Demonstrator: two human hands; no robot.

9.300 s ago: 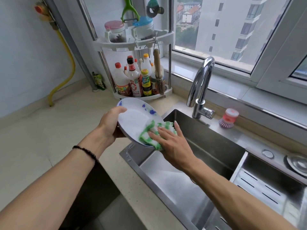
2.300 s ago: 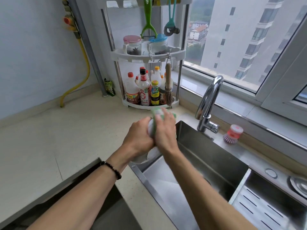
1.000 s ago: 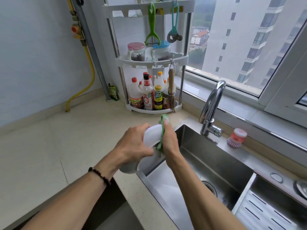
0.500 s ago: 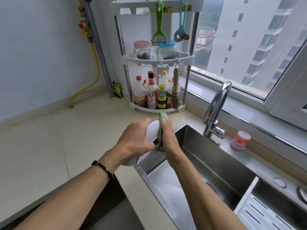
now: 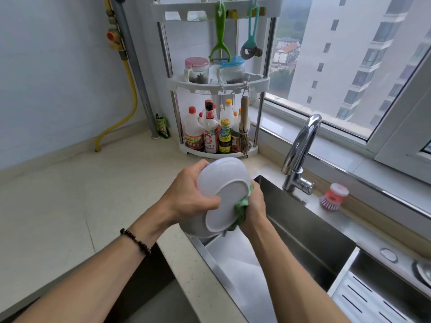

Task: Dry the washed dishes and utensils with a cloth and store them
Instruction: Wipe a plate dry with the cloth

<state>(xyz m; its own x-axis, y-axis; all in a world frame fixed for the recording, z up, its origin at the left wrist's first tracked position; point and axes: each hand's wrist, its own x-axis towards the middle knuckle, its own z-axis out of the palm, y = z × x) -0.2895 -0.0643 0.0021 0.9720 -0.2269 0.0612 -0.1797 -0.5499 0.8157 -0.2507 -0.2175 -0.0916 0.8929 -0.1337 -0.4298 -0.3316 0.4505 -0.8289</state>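
The white plate sits at the centre of the frame, tilted on edge with its underside and foot ring toward the camera, held above the near left corner of the steel sink. The left hand has its grip curled round the plate's left rim, thumb across the back. The right hand is closed on a bunched green cloth, pressing it against the plate's lower right edge. The step in hand looks like drying the rim and back of the plate. To do it well, the left hand should hold firmly at the rim while turning the plate, so the cloth can run round the whole edge and into the groove of the foot ring, where water tends to collect; keeping it over the sink means drips fall into the basin, not onto the beige surface. The plate's front face is turned away, so whether it is dry cannot be told. Most of the cloth is hidden behind the plate and inside the right hand, whose fingertips are out of sight. Beyond stand a chrome tap, a pink dish brush and a corner rack of bottles; where the plate will be stored is not visible.
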